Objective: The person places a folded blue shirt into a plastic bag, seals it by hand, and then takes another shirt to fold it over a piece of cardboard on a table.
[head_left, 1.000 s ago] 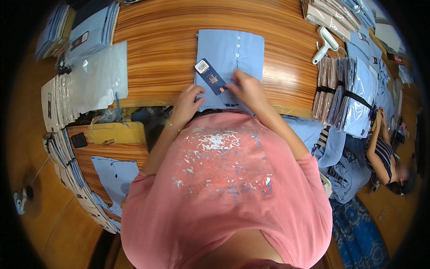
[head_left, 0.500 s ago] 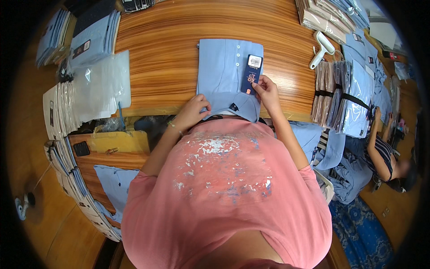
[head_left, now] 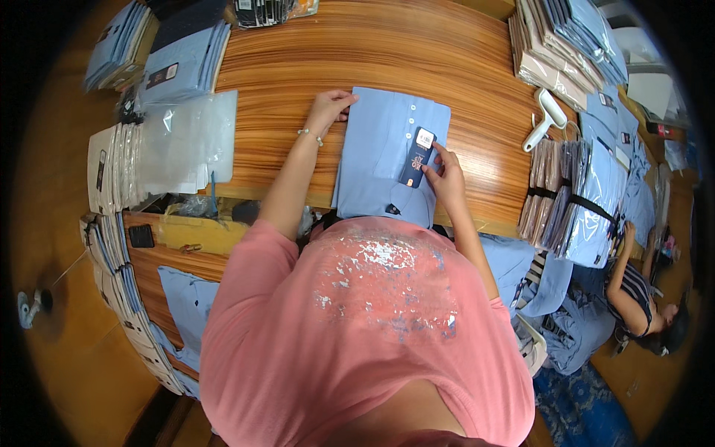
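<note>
A folded light-blue shirt (head_left: 380,141) lies on the wooden table in front of me, its row of white buttons showing and its near end against my body. A dark navy hang tag (head_left: 415,171) with a white sticker rests slantwise on the shirt's right part. My right hand (head_left: 447,180) pinches the tag's right edge between thumb and fingers. At the shirt's far left corner, my left hand (head_left: 330,114) has its fingers closed on the fabric edge. A small dark label (head_left: 392,209) shows near the shirt's near end.
Clear plastic bags (head_left: 197,138) and packed shirts (head_left: 112,167) are at the left. On the right lie a white lint roller (head_left: 546,119) and strapped bundles of bagged shirts (head_left: 588,194). Another person (head_left: 633,294) works at far right.
My left hand has gone from the shirt's near left edge out to its far left corner. The right hand stays at the tag, which is tilted slightly more. The whole view has shifted.
</note>
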`<move>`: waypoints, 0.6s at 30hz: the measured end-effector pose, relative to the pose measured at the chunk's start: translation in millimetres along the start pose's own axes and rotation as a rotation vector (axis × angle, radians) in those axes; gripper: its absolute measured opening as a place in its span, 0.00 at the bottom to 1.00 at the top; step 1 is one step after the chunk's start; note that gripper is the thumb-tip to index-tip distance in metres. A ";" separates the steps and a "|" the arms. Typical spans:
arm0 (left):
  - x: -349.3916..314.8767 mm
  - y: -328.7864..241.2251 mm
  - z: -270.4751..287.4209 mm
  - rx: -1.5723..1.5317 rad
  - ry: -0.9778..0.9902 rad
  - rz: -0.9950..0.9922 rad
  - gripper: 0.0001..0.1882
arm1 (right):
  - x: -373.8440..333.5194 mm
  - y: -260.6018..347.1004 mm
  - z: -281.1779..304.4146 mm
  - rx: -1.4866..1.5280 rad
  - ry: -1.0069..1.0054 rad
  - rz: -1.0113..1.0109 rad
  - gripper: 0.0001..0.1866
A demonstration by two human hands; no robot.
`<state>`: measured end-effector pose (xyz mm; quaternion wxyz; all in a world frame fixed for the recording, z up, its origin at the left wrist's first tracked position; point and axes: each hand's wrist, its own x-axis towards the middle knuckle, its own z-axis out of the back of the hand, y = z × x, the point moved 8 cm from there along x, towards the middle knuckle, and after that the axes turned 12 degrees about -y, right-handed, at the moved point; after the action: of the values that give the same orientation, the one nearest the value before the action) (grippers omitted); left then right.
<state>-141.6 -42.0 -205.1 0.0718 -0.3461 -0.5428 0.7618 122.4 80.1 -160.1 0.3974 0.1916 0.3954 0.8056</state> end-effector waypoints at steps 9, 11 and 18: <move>-20.3 -10.5 38.8 0.026 -0.096 -0.080 0.18 | 5.0 -6.6 7.0 0.108 0.015 -0.018 0.26; -40.7 -28.7 113.0 0.112 -0.430 -0.347 0.18 | 10.6 4.1 23.0 0.128 -0.058 0.045 0.24; -149.8 -10.1 329.9 1.006 -1.102 -0.368 0.31 | 36.7 107.0 -36.0 0.254 0.187 0.141 0.19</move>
<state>-231.6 -367.1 -72.5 0.0653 0.2536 -0.1369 0.9553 25.3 51.9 -97.9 0.2739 0.1917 0.5148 0.7894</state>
